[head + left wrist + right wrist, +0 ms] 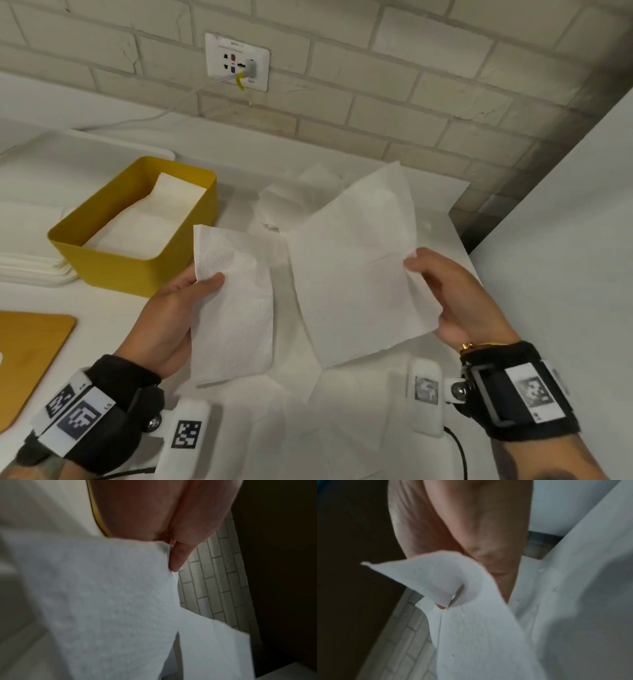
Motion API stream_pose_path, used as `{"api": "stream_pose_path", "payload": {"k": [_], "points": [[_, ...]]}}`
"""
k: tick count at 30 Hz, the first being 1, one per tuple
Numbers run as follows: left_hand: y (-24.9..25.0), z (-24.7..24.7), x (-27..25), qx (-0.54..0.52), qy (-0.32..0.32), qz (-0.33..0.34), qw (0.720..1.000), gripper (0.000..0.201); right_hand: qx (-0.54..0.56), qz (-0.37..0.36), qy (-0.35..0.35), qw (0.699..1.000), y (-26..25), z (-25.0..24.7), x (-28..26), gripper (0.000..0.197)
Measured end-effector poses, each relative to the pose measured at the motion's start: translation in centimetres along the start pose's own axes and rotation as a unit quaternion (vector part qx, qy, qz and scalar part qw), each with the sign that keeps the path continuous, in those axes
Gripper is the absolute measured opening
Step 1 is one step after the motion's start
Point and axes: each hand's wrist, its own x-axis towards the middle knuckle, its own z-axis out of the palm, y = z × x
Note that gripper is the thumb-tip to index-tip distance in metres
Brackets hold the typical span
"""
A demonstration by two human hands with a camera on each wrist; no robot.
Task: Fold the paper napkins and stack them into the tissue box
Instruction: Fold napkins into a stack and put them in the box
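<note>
White brick backs the tabletop. Left hand pinches a folded napkin; right hand pinches an unfolded napkin. Yellow tissue box, partly filled, lies forward-left, nearer the left hand.

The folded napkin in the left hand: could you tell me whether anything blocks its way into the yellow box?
Nothing visible does: the folded napkin in the left hand is beside the open-topped yellow box.

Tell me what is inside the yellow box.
The yellow box holds folded white napkins stacked flat, the rear one sitting higher. Its near wall hides the front of the floor.
</note>
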Motion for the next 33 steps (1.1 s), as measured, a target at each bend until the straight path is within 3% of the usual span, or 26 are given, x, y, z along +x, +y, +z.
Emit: {"api": "stream_pose_path", "payload": {"k": [3,8,15,17,19,21,24,28,33], "points": [[-0.3,-0.2,0.0,0.0,-0.005,-0.001,1.0,0.033,0.009,0.076,0.065,0.995,2.7,-2.7,0.1,0.009],[-0.9,0.0,0.2,-0.005,-0.008,-0.009,1.0,0.031,-0.028,0.145,0.12,0.982,6.1,-5.5,-0.2,0.01],[-1.2,0.7,0.5,0.007,-0.026,-0.016,1.0,0.029,-0.105,0.177,0.099,0.974,5.6,-7.2,0.9,0.054],[-1.1,0.9,0.5,0.016,-0.033,-0.015,0.999,0.03,-0.208,0.171,0.107,0.957,5.1,-7.3,1.5,0.047],[-1.0,0.9,0.5,0.013,-0.034,-0.013,0.999,0.031,-0.32,0.138,0.112,0.931,4.7,-7.4,2.2,0.029],[-1.0,0.7,0.5,0.008,-0.032,-0.012,0.999,0.03,-0.412,0.07,0.116,0.901,3.9,-7.3,2.4,0.015],[-1.0,0.5,0.4,0.001,-0.023,-0.014,1.0,0.029,-0.461,-0.029,0.118,0.879,2.0,-6.2,0.6,0.014],[-1.2,0.4,0.4,0.002,-0.024,-0.014,1.0,0.03,-0.479,-0.077,0.049,0.873,2.1,-3.3,-3.2,0.011],[-1.6,1.0,0.7,0.007,-0.028,-0.017,0.999,0.032,-0.508,-0.002,-0.075,0.858,5.1,-0.2,-5.5,0.03]]}}
